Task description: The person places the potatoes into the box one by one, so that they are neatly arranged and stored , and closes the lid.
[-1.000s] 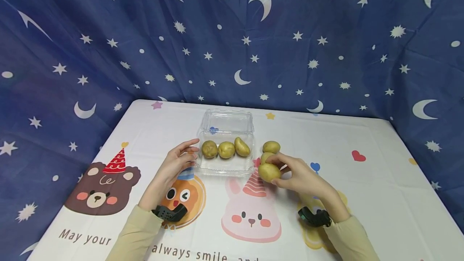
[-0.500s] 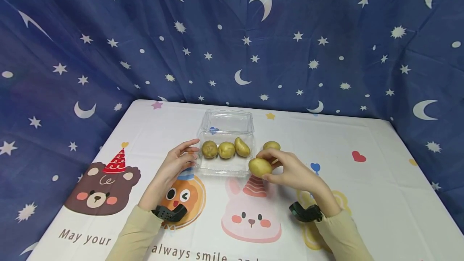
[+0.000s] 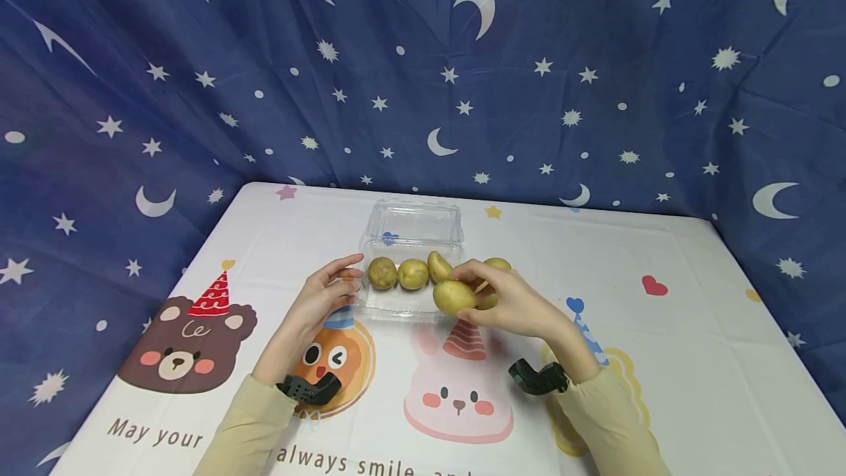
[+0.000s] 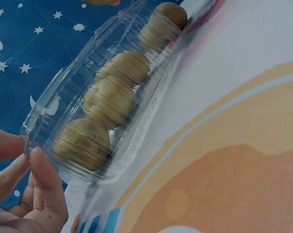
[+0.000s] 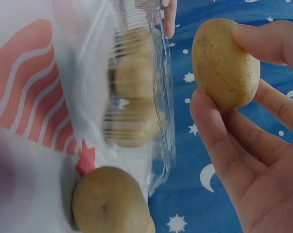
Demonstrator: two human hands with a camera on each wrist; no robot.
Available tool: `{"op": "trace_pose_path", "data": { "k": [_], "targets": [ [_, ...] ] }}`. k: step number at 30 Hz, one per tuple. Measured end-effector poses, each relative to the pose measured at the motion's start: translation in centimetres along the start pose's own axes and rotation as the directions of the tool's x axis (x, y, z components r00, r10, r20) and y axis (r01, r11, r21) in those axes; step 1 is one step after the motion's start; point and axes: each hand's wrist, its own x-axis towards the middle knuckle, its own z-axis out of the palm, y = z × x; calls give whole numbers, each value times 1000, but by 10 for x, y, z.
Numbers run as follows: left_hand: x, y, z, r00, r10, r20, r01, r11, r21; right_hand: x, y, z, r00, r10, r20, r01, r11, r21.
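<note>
A clear plastic clamshell container [image 3: 399,313] stands on the table with its lid folded back. Inside, three potatoes [image 3: 413,274] lie in a row. At the left end, my left hand [image 3: 320,300] pinches the container's rim [image 4: 28,145] between its fingertips. My right hand [image 3: 515,303] grips another potato [image 5: 224,63] between thumb and fingers, above the container's right front part. That held potato partly covers the rightmost one in the head view. Two more potatoes [image 3: 497,264] rest on the table just right of the container, partly hidden behind my right hand.
A white cloth [image 3: 727,358] printed with cartoon animals and lettering covers the table. Behind it hangs a dark blue curtain [image 3: 370,131] with moons and stars. Black wrist cameras [image 3: 538,377] sit on both wrists.
My right hand has carried its potato leftward, from beside the loose potatoes to over the container's right side. My left hand stays at the container's left end.
</note>
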Motion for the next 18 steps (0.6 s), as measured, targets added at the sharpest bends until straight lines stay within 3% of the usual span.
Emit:
{"op": "trace_pose_path", "data": {
  "k": [18],
  "targets": [
    [0,0,0,1000,0,4,-1,1000,7,30,-9,18,1000,1,10,-1,1000,2]
  ]
}}
